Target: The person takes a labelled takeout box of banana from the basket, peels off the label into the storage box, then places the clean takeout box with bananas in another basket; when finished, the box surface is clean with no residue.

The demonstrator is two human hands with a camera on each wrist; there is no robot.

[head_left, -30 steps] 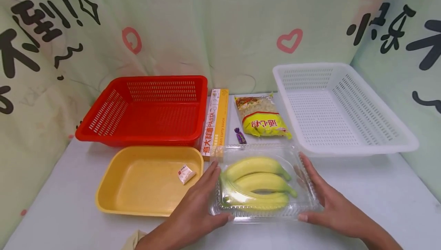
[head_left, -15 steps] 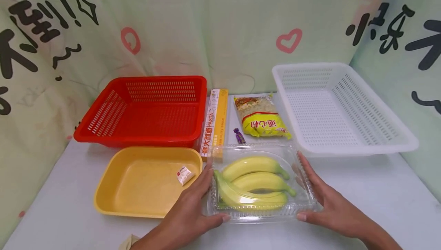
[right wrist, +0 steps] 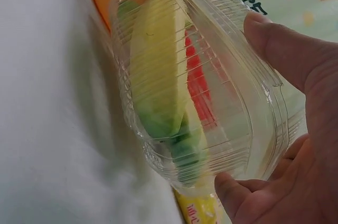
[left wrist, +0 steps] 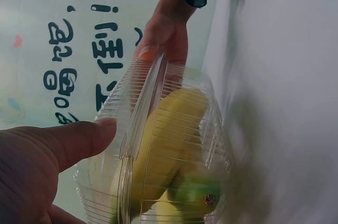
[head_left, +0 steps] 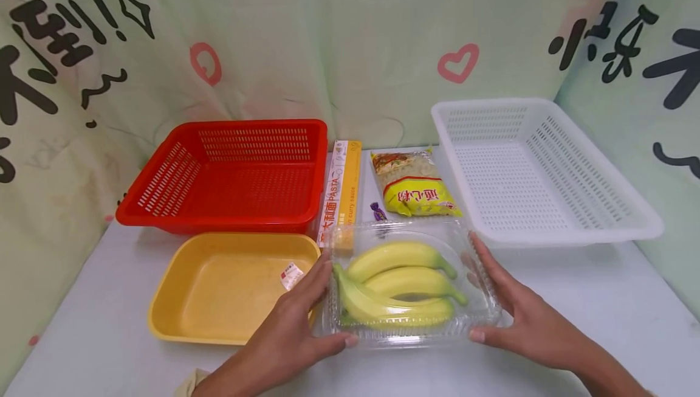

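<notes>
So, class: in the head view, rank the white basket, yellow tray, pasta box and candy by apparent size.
1. White basket
2. Yellow tray, nearer the camera, so unsure
3. Pasta box
4. Candy

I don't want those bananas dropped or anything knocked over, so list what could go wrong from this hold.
1. The left hand and right hand grip the clear clamshell box only by its thin side walls; it may flex and slip.
2. The wrist views show the lid seam; a squeeze might pop it and spill the bananas.
3. The box's far edge sits over the pasta box and close to the purple candy, so pushing it forward could shove them.
</notes>
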